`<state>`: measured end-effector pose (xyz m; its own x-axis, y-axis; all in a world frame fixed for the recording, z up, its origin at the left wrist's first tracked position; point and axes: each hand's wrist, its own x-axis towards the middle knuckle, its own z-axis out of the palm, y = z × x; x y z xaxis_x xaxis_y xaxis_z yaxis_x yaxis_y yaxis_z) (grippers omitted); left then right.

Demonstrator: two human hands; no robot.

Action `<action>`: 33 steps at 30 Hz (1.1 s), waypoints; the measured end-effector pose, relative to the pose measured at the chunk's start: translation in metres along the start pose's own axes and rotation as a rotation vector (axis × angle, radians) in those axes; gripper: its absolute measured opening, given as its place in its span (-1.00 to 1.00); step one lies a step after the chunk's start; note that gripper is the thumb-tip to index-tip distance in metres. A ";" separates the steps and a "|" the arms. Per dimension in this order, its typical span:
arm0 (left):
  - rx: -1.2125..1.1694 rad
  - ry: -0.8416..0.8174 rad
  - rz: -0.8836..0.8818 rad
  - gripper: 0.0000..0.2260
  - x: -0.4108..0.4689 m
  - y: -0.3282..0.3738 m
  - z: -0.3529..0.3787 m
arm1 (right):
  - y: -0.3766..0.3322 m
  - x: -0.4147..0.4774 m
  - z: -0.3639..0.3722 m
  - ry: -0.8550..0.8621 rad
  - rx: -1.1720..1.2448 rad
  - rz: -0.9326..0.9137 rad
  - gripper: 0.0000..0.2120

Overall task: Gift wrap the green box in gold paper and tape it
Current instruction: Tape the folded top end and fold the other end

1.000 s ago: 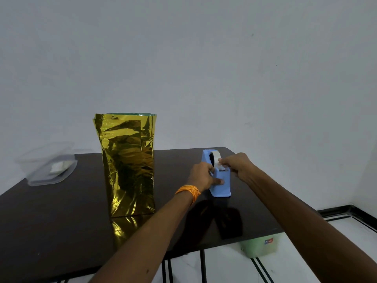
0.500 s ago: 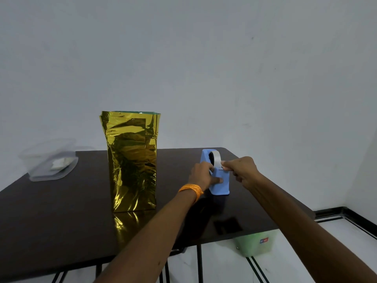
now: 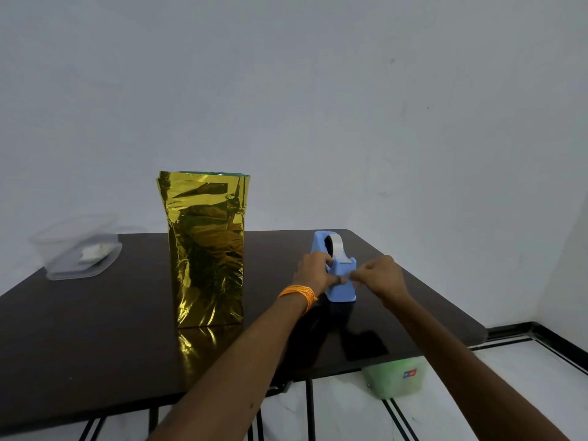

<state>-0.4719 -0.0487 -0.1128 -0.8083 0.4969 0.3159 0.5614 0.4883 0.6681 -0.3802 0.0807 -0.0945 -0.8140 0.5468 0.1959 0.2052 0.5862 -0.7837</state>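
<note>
The box wrapped in gold paper stands upright on the dark table, a strip of green showing at its open top. To its right stands a blue tape dispenser with a roll of clear tape. My left hand, an orange band on its wrist, grips the dispenser's left side. My right hand pinches a piece of tape in front of the dispenser's cutter, its fingertips close to my left thumb.
A clear plastic container with something white inside sits at the table's far left. A pale green tub stands on the tiled floor under the table's right edge. A white wall lies behind.
My right hand has drawn the tape down and toward me from the cutter. My left hand stays on the dispenser. The camera has shifted slightly.
</note>
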 end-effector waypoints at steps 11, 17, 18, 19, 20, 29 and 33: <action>0.241 -0.043 0.010 -0.59 -0.012 0.008 -0.023 | -0.035 -0.029 -0.038 -0.187 0.234 -0.203 -0.88; 0.173 0.261 0.163 -0.72 -0.027 0.037 -0.096 | -0.075 -0.027 -0.031 -0.250 0.419 -0.213 -0.88; 0.156 0.299 0.199 -0.74 -0.031 0.043 -0.110 | -0.082 -0.027 -0.028 -0.253 0.457 -0.221 -0.87; 0.127 0.325 0.241 -0.76 -0.035 0.050 -0.122 | -0.088 -0.027 -0.025 -0.258 0.494 -0.229 -0.85; 0.088 0.339 0.275 -0.77 -0.039 0.055 -0.135 | -0.096 -0.029 -0.021 -0.271 0.531 -0.240 -0.82; 0.328 0.502 0.374 -0.71 -0.065 0.070 -0.244 | -0.155 -0.041 0.019 -0.353 0.577 -0.480 -0.66; 0.550 0.288 0.127 -0.43 -0.070 0.044 -0.281 | -0.176 -0.042 0.037 -0.359 0.570 -0.531 -0.60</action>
<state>-0.4404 -0.2635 0.0835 -0.7018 0.3998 0.5896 0.6035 0.7734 0.1939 -0.4024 -0.0679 0.0131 -0.8673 0.0062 0.4978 -0.4781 0.2688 -0.8362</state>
